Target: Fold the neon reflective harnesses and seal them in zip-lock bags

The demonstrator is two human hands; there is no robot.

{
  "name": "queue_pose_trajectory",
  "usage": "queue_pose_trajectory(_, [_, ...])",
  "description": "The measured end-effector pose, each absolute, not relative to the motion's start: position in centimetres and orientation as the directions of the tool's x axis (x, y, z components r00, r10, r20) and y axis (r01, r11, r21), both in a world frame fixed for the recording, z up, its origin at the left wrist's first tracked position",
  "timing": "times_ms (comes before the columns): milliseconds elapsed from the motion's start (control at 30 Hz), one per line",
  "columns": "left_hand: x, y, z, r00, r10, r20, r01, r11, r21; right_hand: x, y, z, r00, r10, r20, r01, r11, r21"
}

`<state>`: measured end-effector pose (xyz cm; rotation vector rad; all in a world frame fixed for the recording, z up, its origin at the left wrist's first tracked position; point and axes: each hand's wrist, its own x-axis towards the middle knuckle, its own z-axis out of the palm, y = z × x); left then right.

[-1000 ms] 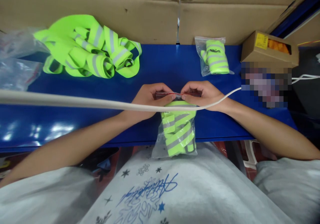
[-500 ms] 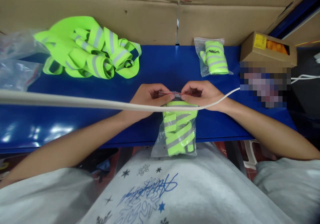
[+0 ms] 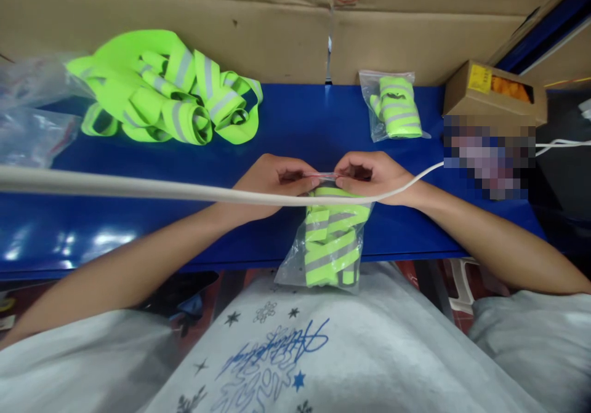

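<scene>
Between my two hands hangs a clear zip bag [image 3: 292, 264], its top edge pinched from both sides. Inside it is a folded neon yellow-green strap [image 3: 333, 247] with grey reflective stripes. My left hand [image 3: 277, 179] grips the left part of the bag's zip edge between thumb and fingers. At the right part of that edge, my right hand [image 3: 372, 176] pinches in the same way. The bag's lower end hangs past the table's front edge, close to my shirt. A white cable [image 3: 184, 192] crosses in front of the bag and both hands.
On the blue table [image 3: 305, 117], a loose heap of neon reflective straps [image 3: 170, 93] lies at the back left. Clear plastic bags [image 3: 34, 133] sit left of it. At the back right are another bagged strap [image 3: 399, 106] and a cardboard box [image 3: 494, 96] with orange contents.
My left hand has shifted slightly along the zip edge, and less of the edge shows past my fingers. The bag's lower part has swung a little. Both hands keep their hold.
</scene>
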<state>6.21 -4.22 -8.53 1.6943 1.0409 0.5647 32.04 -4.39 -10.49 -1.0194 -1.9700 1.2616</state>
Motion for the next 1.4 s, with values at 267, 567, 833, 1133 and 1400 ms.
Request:
queue_pose_trajectory(267, [6.4,-4.1,-8.8,0.509,0.857,-0.086,0.343,-0.11,0.933,31.7,-5.2,-10.2,-0.51,0.85,0.133,0.319,0.33,-0.889])
queue_pose_trajectory(567, [6.4,-4.5,-8.8,0.468,0.884,-0.008,0.343,-0.173,0.923,31.5,-4.7,-10.4,-0.52,0.842,0.144,0.312,0.344,-0.885])
queue_pose_trajectory(833, [6.4,-4.7,-9.3,0.503,0.858,0.105,0.323,-0.299,0.898,31.5,-5.0,-10.4,-0.539,0.791,0.288,0.33,0.513,-0.792])
queue_pose_trajectory(1133, [6.8,-5.0,-9.8,0.498,0.861,0.098,0.306,-0.281,0.909,31.2,-5.5,-10.6,-0.572,0.657,0.491,0.311,0.728,-0.611])
queue_pose_trajectory(1400, [6.7,-5.3,-9.2,0.512,0.85,0.126,0.33,-0.33,0.884,31.2,-5.6,-10.7,-0.573,0.686,0.449,0.3,0.685,-0.664])
